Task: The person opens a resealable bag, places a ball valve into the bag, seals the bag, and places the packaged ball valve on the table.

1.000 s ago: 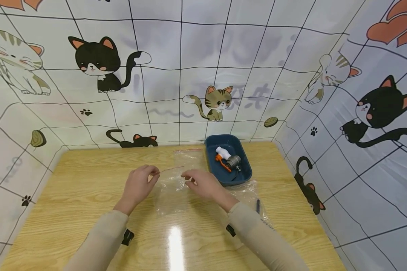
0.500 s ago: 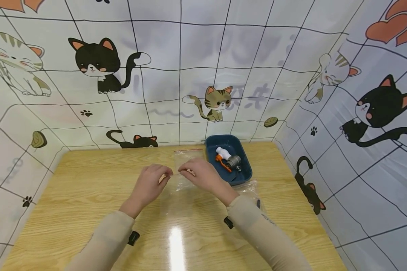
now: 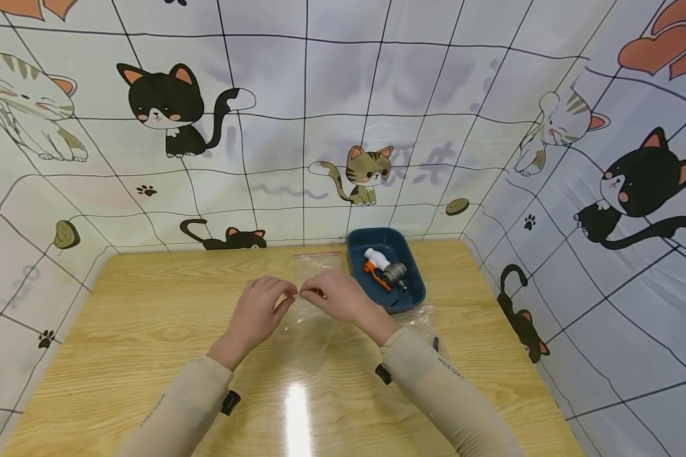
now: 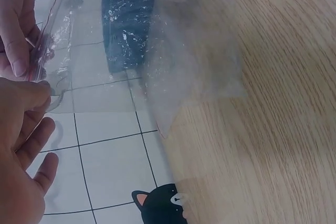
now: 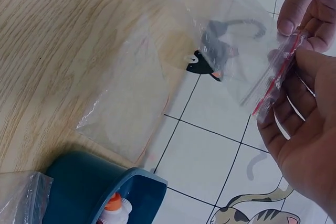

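A clear zip bag [image 4: 94, 61] with a red line along its seal hangs from both hands, its body see-through over the table. My left hand [image 3: 257, 314] pinches the sealed edge between thumb and index finger. Close beside it, my right hand [image 3: 338, 296] pinches the same edge, fingertips almost meeting the left ones. In the right wrist view the red-lined seal [image 5: 278, 80] runs across the right fingers. Whether the seal is fully pressed together cannot be told. The bag looks flat, with no contents visible.
Behind the hands a second clear bag [image 3: 320, 261] lies flat on the wooden table [image 3: 148, 304]. A blue tray [image 3: 371, 235] holds a white piece [image 3: 376, 258], an orange part [image 3: 369, 267] and a grey cylinder [image 3: 394, 273]. Another bag [image 3: 423, 317] lies partly under the right forearm.
The left hand has moved right along the bag's edge until its fingertips came close to the right hand's. The right hand has shifted slightly left. The tray stays where it was.
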Demonstrator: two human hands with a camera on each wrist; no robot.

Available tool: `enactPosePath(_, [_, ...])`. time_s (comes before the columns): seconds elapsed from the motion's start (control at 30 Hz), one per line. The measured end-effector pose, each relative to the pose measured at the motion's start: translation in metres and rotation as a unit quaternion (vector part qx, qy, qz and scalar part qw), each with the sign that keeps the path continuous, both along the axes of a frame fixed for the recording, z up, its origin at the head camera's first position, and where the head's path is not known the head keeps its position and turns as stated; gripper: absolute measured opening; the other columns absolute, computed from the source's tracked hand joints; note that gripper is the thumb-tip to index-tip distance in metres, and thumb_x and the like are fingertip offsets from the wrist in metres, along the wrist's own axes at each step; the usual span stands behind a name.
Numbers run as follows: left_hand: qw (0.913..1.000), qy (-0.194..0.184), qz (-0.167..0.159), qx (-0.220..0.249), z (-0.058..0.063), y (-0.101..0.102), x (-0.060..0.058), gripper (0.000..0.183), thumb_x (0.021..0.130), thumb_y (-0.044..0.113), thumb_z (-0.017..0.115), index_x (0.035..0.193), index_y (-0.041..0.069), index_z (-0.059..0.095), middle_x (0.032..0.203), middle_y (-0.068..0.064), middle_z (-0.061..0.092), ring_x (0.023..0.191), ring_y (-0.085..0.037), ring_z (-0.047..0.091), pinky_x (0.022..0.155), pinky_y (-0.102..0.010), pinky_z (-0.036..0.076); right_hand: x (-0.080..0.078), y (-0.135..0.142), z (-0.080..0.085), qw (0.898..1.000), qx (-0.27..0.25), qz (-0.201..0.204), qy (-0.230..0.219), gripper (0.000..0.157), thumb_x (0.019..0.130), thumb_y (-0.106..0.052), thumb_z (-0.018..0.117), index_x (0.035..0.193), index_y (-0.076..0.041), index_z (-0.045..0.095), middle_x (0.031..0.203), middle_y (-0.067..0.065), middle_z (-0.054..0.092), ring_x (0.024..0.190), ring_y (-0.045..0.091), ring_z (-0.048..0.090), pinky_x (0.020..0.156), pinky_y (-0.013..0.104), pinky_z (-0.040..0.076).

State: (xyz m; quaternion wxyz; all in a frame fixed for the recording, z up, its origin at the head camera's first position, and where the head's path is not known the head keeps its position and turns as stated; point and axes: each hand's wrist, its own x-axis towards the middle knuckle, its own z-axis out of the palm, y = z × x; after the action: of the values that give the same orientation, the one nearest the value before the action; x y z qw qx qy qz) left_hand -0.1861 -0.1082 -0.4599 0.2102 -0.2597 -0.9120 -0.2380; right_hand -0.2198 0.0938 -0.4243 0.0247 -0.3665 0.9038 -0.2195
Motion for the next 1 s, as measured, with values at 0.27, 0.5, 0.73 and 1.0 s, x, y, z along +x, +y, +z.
enactPosePath(0.27, [0.9998, -0.013, -0.011, 0.007, -0.0009, -0.0009, 0.0000, 0.023, 0.087, 0.010, 0.072, 0.110, 0.014, 0.067, 0.094, 0.002, 0.072, 0.100, -0.021, 0.066, 0.095, -0.046, 0.046, 0.0014, 0.0000, 0.0009, 0.999, 0.002, -0.001, -0.052, 0.020, 0.101, -0.026, 0.054, 0.102, -0.018, 0.073, 0.084, -0.009, 0.070, 0.068, 0.001, 0.057, 0.063, 0.018, 0.047])
enactPosePath(0.5, [0.9996, -0.020, -0.018, 0.002, -0.0008, -0.0004, 0.0012, 0.025, 0.090, 0.010, 0.069, 0.114, 0.012, 0.065, 0.092, 0.003, 0.071, 0.100, -0.021, 0.065, 0.095, -0.045, 0.046, 0.0013, -0.0010, -0.0013, 0.997, -0.007, -0.011, -0.076, 0.020, 0.100, -0.028, 0.056, 0.103, -0.018, 0.073, 0.084, -0.009, 0.069, 0.066, 0.003, 0.056, 0.062, 0.020, 0.047])
enactPosePath(0.73, [0.9993, -0.034, -0.016, 0.000, -0.0018, 0.0020, 0.0026, 0.027, 0.090, 0.011, 0.070, 0.116, 0.013, 0.063, 0.093, 0.003, 0.070, 0.098, -0.021, 0.065, 0.094, -0.045, 0.046, 0.0028, -0.0030, -0.0026, 0.998, 0.001, -0.015, -0.056, 0.018, 0.097, -0.026, 0.061, 0.101, -0.015, 0.075, 0.084, -0.006, 0.071, 0.064, 0.003, 0.054, 0.061, 0.019, 0.045])
enactPosePath(1.0, [0.9960, -0.061, 0.056, 0.035, -0.0013, 0.0057, 0.0056, 0.017, 0.091, 0.022, 0.068, 0.104, 0.013, 0.061, 0.093, -0.002, 0.065, 0.088, -0.021, 0.062, 0.087, -0.046, 0.047, 0.0072, -0.0052, -0.0071, 0.994, 0.000, -0.101, -0.043, 0.019, 0.098, -0.028, 0.058, 0.102, -0.019, 0.074, 0.082, -0.008, 0.069, 0.063, 0.003, 0.055, 0.058, 0.021, 0.046])
